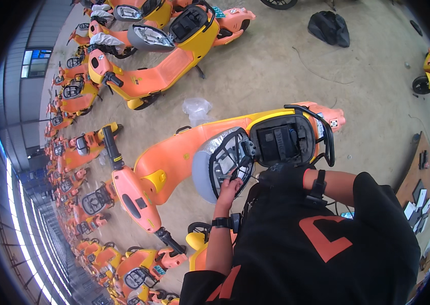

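Looks steeply down from the head through 1 wide fisheye lens, black around the rim. Takes in the dark shirt [296, 254] very near below, the nearest scooter [189, 141] slightly farther, and the grey wall [14, 99] far off, curving along the left edge.

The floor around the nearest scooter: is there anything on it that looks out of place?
Yes: crumpled clear plastic lies beside the scooter, and a black heap, maybe a bag, lies at upper right. Both look odd because they seem discarded on the floor.

Smooth plastic scooter body [182, 145], matt seat [202, 177], shiny crinkled foil-like lining [222, 142]
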`<action>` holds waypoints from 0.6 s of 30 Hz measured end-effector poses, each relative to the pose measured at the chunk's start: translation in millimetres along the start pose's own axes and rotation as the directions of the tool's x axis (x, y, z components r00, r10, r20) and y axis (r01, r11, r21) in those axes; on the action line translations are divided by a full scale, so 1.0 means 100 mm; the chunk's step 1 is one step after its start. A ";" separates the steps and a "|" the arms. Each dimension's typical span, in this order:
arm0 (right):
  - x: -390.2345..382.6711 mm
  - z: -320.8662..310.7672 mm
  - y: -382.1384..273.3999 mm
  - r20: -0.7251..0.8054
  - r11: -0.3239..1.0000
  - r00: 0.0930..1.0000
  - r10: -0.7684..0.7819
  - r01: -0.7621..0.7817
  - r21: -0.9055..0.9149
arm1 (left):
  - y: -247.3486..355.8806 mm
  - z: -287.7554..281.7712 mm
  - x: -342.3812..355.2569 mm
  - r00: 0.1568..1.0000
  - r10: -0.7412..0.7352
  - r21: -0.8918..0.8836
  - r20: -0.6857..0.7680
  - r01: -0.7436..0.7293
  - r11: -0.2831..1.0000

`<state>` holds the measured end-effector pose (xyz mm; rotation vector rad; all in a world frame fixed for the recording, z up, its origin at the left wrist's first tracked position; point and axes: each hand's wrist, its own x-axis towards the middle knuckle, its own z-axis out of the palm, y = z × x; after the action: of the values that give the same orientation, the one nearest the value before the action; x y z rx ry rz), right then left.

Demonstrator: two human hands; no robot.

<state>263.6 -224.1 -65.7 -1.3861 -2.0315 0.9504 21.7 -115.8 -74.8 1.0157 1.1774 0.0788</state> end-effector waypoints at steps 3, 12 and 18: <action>0.11 -0.09 -0.28 0.059 0.991 0.991 0.117 -0.120 0.052 | -0.01 0.10 -0.01 0.996 0.089 0.126 0.005 -0.089 0.988; 0.25 -0.05 -0.53 0.168 0.989 0.978 -0.125 0.111 0.094 | -0.03 0.03 0.13 0.999 -0.024 0.075 0.021 0.023 0.997; 0.32 0.01 -0.57 0.247 0.995 0.964 -0.103 0.101 0.018 | 0.13 0.29 0.11 0.995 -0.097 -0.048 -0.036 0.096 0.994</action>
<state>218.4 -207.7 -21.4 -1.1958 -2.2564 1.1297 55.0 -120.6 -73.0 0.9190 1.2528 0.0489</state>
